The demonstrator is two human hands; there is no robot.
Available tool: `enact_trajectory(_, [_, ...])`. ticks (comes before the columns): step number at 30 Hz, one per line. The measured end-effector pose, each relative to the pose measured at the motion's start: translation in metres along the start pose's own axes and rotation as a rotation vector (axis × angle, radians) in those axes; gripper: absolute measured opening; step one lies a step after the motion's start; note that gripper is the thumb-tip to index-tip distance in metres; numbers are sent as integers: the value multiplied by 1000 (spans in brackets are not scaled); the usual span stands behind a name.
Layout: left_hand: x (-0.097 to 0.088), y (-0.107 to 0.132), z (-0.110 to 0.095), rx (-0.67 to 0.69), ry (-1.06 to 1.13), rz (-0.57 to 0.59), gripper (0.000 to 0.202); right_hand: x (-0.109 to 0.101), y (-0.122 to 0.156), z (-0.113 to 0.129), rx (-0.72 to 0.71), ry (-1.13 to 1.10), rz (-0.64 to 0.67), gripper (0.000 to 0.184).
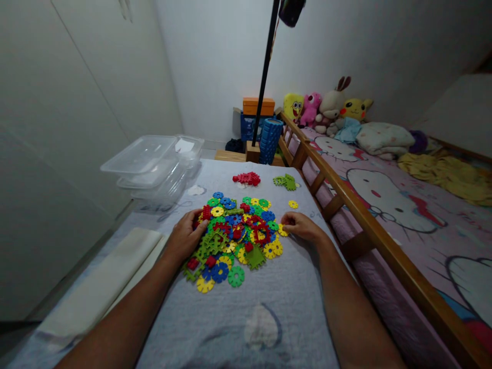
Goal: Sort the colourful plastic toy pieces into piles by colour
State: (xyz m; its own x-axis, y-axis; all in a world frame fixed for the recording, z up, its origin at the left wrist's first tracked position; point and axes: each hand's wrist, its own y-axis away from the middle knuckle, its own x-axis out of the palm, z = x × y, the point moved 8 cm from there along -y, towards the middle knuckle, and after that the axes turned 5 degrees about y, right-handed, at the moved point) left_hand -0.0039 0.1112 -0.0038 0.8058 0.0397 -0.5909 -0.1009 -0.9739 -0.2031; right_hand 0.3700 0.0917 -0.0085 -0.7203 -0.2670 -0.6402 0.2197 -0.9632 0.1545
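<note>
A mixed heap of plastic building pieces (234, 220) lies on the cloth-covered table, with notched discs in yellow, blue and green and square pieces in red and olive green. My left hand (188, 230) is at the heap's left edge, thumb and fingers curled round a red building piece (197, 222); its fingertips are partly hidden. At the right edge my right hand (303, 225) has its fingers bent together at a yellow notched disc (283, 230). Another yellow disc (293, 204) lies apart, just beyond that hand.
Farther back sit a red cluster (248, 178) and a green cluster (285, 181) of joined pieces. Clear plastic containers (142, 156) are stacked at the left, beyond a folded cream cloth (103, 277). A wooden bed rail (338, 205) runs along the right; a black pole (265, 72) stands behind.
</note>
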Motion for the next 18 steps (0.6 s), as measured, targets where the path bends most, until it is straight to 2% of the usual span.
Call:
enact_trajectory(8, [1,0,2,-4,15,13,53,0,2,2,15,1,18,15])
enact_trajectory(13, [1,0,0,-15,8,14,54,-9,9,0,17,-138,6,18])
enact_trajectory(18, [0,1,-1,-18,5,12,54,-13,13,-9,59,-349,7,32])
